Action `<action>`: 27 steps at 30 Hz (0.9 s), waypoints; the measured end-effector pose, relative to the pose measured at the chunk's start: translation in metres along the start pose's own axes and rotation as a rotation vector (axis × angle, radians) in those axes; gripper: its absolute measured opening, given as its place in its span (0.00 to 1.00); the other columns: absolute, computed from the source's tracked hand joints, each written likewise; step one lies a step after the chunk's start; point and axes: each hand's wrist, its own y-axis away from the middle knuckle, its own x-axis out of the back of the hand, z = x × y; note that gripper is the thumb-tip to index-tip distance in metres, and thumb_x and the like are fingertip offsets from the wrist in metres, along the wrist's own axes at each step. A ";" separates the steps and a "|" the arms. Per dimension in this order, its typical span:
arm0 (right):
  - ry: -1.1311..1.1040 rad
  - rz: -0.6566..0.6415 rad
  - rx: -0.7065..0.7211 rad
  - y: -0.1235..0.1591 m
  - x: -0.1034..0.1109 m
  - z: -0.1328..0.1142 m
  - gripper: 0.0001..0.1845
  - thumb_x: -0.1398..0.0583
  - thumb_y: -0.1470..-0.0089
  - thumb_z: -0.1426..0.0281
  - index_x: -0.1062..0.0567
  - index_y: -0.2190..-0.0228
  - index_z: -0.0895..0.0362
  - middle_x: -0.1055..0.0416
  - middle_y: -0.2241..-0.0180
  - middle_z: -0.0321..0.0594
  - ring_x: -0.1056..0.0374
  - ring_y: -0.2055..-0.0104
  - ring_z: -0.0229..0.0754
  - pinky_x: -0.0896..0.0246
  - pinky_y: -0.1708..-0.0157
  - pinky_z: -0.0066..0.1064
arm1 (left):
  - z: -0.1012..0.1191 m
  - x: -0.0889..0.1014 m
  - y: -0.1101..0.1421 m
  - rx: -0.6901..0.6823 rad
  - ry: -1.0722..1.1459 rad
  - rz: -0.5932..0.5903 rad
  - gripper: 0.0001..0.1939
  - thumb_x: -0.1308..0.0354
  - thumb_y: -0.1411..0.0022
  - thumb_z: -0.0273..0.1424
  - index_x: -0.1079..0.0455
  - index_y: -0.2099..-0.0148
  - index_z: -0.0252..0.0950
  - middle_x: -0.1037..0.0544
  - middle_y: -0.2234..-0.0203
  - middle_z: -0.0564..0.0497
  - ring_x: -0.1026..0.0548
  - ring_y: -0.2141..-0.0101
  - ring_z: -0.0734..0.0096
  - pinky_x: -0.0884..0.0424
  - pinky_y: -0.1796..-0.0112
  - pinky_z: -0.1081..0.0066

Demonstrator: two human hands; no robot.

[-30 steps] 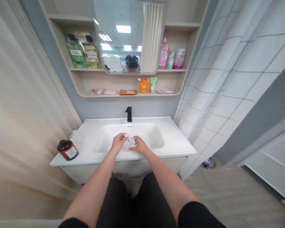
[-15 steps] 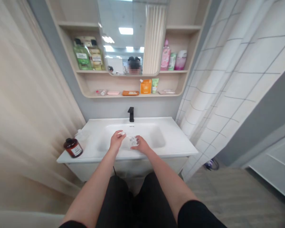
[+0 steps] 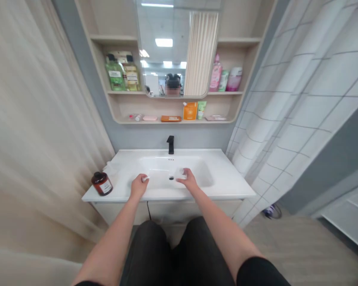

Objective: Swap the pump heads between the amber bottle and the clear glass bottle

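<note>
Over the left part of the white sink, my left hand pinches a small whitish piece between thumb and fingertips; its kind is too small to make out. On the other side of the drain, my right hand is curved around a small clear object, perhaps a see-through container, partly hidden by the fingers. The hands are apart, both above the basin. Behind them stands the black faucet.
A brown bottle with a white label stands on the counter's left end, beside crumpled clear plastic. Above, a mirror cabinet holds several bottles, tubes and soap-like items. Curtains hang at the left and right.
My hands have drawn apart, the left one moving left with the whitish piece and the right one moving right with the clear object. The drain between them now shows. The view has shifted slightly.
</note>
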 end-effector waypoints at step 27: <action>0.779 0.613 -0.118 0.005 0.233 0.054 0.46 0.28 0.47 0.46 0.34 0.39 0.60 0.25 0.43 0.64 0.28 0.39 0.66 0.34 0.36 0.52 | 0.017 0.022 0.012 -0.230 -0.435 0.114 0.10 0.41 0.29 0.33 0.26 0.48 0.38 0.19 0.51 0.39 0.19 0.51 0.50 0.24 0.48 0.58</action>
